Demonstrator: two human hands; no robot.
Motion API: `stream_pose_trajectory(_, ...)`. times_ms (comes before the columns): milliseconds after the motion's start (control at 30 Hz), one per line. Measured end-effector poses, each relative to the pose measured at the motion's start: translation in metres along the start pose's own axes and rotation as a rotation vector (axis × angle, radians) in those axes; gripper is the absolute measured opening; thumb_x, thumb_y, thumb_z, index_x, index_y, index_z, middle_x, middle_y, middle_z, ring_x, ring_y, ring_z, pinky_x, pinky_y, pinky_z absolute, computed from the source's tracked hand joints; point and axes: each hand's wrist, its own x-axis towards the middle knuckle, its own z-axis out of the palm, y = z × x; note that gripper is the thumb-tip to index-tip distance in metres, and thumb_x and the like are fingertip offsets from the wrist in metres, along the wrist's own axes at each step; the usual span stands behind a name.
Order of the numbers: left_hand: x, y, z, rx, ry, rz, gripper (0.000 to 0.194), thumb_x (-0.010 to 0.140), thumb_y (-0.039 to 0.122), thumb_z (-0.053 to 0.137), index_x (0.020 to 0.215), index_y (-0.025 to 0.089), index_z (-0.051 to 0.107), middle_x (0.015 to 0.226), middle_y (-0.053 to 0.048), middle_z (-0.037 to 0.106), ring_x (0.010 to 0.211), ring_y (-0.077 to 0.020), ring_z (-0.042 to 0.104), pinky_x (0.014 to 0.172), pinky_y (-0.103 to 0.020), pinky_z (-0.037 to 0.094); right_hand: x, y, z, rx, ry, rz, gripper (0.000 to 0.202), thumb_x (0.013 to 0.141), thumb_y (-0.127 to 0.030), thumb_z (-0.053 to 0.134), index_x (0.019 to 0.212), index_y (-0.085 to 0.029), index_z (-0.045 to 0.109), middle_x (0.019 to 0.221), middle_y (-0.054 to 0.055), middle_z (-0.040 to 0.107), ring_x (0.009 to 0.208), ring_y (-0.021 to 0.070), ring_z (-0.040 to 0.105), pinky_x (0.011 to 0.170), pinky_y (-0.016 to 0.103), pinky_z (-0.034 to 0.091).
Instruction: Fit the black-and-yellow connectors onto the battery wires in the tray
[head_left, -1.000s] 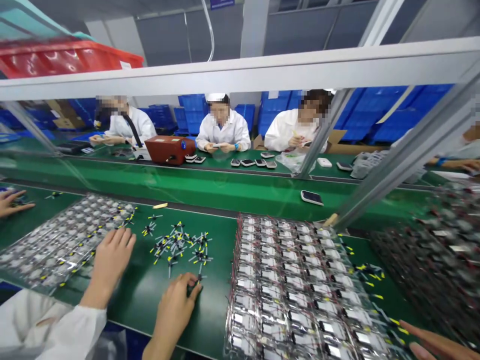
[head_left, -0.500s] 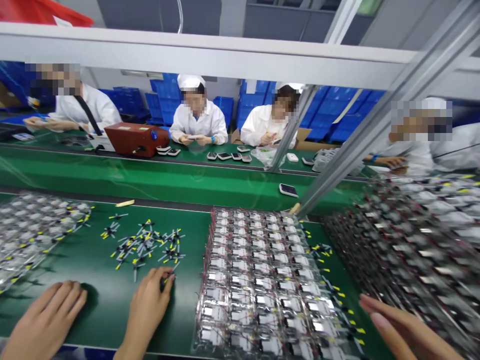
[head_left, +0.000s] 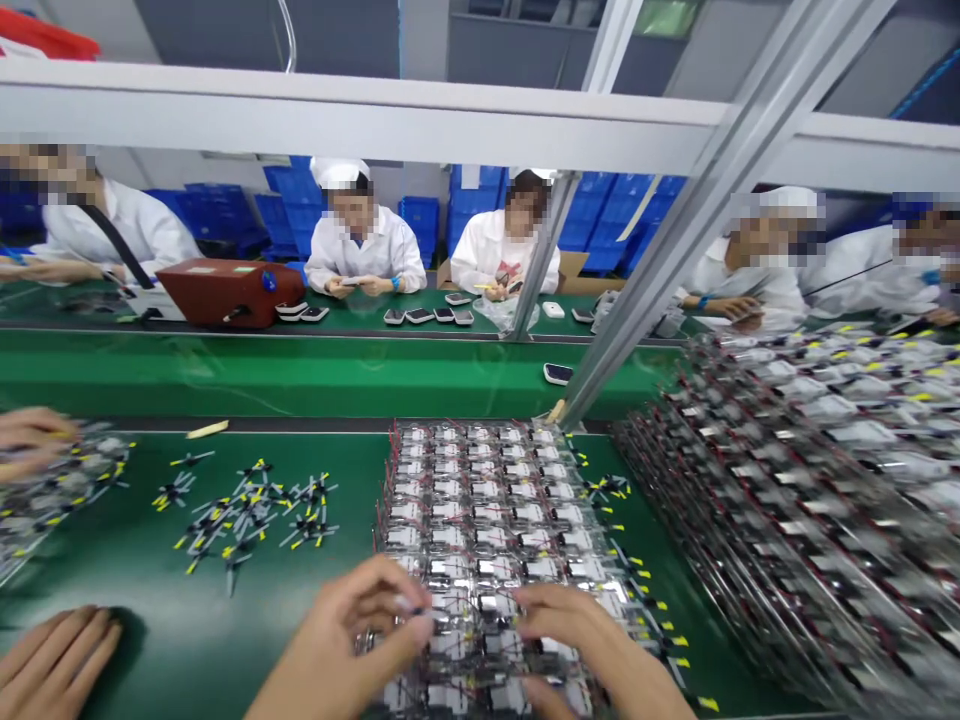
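My left hand [head_left: 360, 635] is over the lower left of a clear plastic tray [head_left: 379, 535], closed in a pinch. At its fingertips is a small black part [head_left: 421, 609], mostly hidden by the fingers. My right hand [head_left: 600, 645] hovers over the tray's lower right, its fingers and thumb apart, with nothing visible in it. Rows of white pieces [head_left: 450, 540] with dark parts and thin red wires fill the tray. Left of the tray lies a loose pile of small black parts [head_left: 240, 510] with grey legs and yellow tips.
Another person's hand [head_left: 64, 660] rests at lower left; a further blurred hand [head_left: 34, 440] is above a filled tray [head_left: 82, 495]. A tall stack of filled trays [head_left: 750, 500] stands right. A metal post [head_left: 675, 240] slants across. Co-workers in white sit beyond the green belt [head_left: 337, 375].
My left hand has moved right from beside the loose pile to the tray, with the small black part. My right hand has come left over the tray. Another hand has appeared at far left.
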Motion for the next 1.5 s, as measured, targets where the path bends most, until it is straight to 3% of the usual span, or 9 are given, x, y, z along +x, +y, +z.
stream_pose_trajectory(33,0.005,0.014,0.014,-0.024,-0.129,-0.012,0.040,0.064,0.057,0.081,0.075,0.023,0.064,0.086,-0.004,0.071,0.079,-0.0204,0.065,0.072,-0.031,0.051,0.003,-0.002,0.006,0.003,0.022,-0.013,0.017,0.089,-0.034,0.066,0.105,-0.027,0.064,0.116,0.008,0.071,0.100,0.0222,0.071,0.084,0.028,0.060)
stream_pose_trajectory(133,0.024,0.042,0.054,-0.164,-0.239,-0.024,0.040,0.061,0.050,0.085,0.075,0.021,0.062,0.079,-0.002,0.069,0.074,-0.0168,0.064,0.069,-0.027,0.048,0.010,-0.003,0.015,0.015,0.151,0.011,0.008,0.092,-0.031,0.061,0.099,-0.026,0.059,0.115,0.009,0.070,0.101,0.0222,0.070,0.083,0.030,0.060)
stream_pose_trajectory(333,0.049,0.056,0.106,-0.315,-0.361,-0.070,0.044,0.060,0.052,0.085,0.074,0.018,0.061,0.070,0.002,0.061,0.065,-0.0113,0.055,0.063,-0.023,0.042,0.011,0.009,-0.006,-0.006,0.431,0.213,0.016,0.097,-0.037,0.055,0.106,-0.025,0.058,0.088,0.003,0.073,0.072,0.0172,0.073,0.067,0.020,0.059)
stream_pose_trajectory(433,0.053,0.056,0.110,-0.122,-0.465,0.062,0.034,0.076,0.048,0.076,0.089,0.018,0.070,0.081,-0.002,0.067,0.073,-0.0141,0.060,0.071,-0.026,0.047,0.003,0.016,-0.020,-0.055,0.421,0.258,0.028,0.095,-0.047,0.053,0.108,-0.024,0.064,0.092,0.006,0.074,0.072,0.0187,0.073,0.064,0.023,0.060)
stream_pose_trajectory(567,0.068,0.054,0.100,0.578,-0.499,0.504,0.028,0.094,0.026,0.055,0.120,0.021,0.065,0.112,-0.008,0.067,0.100,-0.0236,0.061,0.090,-0.039,0.049,-0.014,0.040,-0.032,-0.120,0.409,0.427,0.032,0.091,-0.053,0.053,0.094,-0.025,0.069,0.094,0.006,0.073,0.077,0.0203,0.072,0.064,0.025,0.059)
stream_pose_trajectory(667,0.093,0.051,0.101,1.005,-0.464,0.747,0.031,0.092,0.008,0.050,0.115,0.019,0.067,0.111,-0.010,0.064,0.107,-0.0268,0.058,0.091,-0.040,0.048,-0.026,0.068,-0.040,-0.098,0.380,0.620,0.035,0.088,-0.055,0.052,0.095,-0.025,0.068,0.094,0.006,0.074,0.076,0.0205,0.072,0.053,0.023,0.054)
stream_pose_trajectory(833,0.129,0.040,0.132,1.197,-0.553,0.999,0.021,0.093,0.013,0.053,0.103,0.021,0.070,0.103,-0.007,0.063,0.101,-0.0247,0.058,0.086,-0.034,0.049,-0.028,0.103,-0.044,-0.081,0.288,0.686,0.035,0.084,-0.051,0.050,0.095,-0.024,0.070,0.088,0.007,0.075,0.072,0.0219,0.071,0.059,0.027,0.054)
stream_pose_trajectory(1067,0.139,0.028,0.159,1.300,-0.573,1.039,0.022,0.093,0.018,0.052,0.109,0.021,0.067,0.106,-0.009,0.063,0.100,-0.0267,0.061,0.081,-0.036,0.051,-0.022,0.120,-0.027,0.005,0.228,0.652,0.031,0.083,-0.050,0.054,0.087,-0.023,0.070,0.090,0.007,0.071,0.080,0.0248,0.068,0.076,0.037,0.054)
stream_pose_trajectory(1500,0.147,0.028,0.151,1.057,-0.610,0.899,0.020,0.093,0.032,0.060,0.109,0.020,0.059,0.104,-0.007,0.064,0.099,-0.0257,0.062,0.084,-0.034,0.049,-0.007,0.124,-0.026,0.138,0.125,0.620,0.029,0.083,-0.046,0.056,0.088,-0.024,0.073,0.093,0.008,0.070,0.087,0.0257,0.067,0.081,0.038,0.052)
